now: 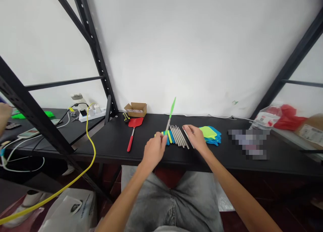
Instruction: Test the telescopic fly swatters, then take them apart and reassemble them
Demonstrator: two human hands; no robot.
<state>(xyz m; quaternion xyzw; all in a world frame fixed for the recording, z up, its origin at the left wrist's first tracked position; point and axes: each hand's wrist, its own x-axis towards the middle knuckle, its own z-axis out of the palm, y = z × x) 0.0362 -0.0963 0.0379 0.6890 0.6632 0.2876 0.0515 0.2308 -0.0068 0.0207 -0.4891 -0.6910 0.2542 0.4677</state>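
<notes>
My left hand (154, 150) is closed around the green handle of a fly swatter (172, 108), held up and tilted, its thin green head seen edge-on above a silver shaft. Over the table, my right hand (195, 135) has its fingers curled on a metal rod (191, 143) at the right end of a row. The other metal rods (178, 136) lie side by side between my hands. Blue and yellow handles (171, 136) lie left of them, partly hidden by my left hand. Yellow-green and blue swatter heads (209, 133) are piled right of my right hand.
A red fly swatter (132, 134) lies at the left, near an open cardboard box (136, 109). A yellow cable (94, 147) hangs at the table's left end. Black rack posts (97, 50) frame the table. Red plastic bags (287, 117) lie far right. Another person's hand (4, 116) shows far left.
</notes>
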